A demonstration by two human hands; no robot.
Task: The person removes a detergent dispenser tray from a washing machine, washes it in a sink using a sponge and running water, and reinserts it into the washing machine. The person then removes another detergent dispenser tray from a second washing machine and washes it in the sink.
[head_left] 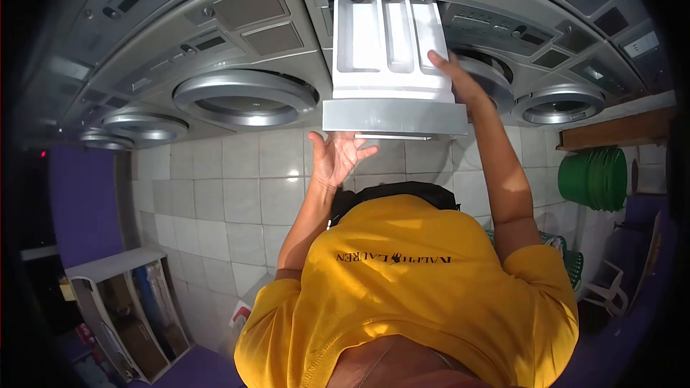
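Note:
A white detergent drawer (392, 82) with a grey front and several compartments sticks out of a silver washing machine. My right hand (463, 80) holds its right side, with the thumb over the top edge and the other fingers hidden by the drawer. Below the drawer's front, my left hand (339, 158) is palm up with its fingers spread; some fingertips are hidden under the front edge. No powder or liquid can be made out in the compartments.
More machines with round doors (246, 97) line both sides. Green baskets (593, 178) are stacked at the right, near a wooden ledge (614, 129). A white shelf unit (133, 309) stands at lower left, and a tiled floor (244, 201) lies below.

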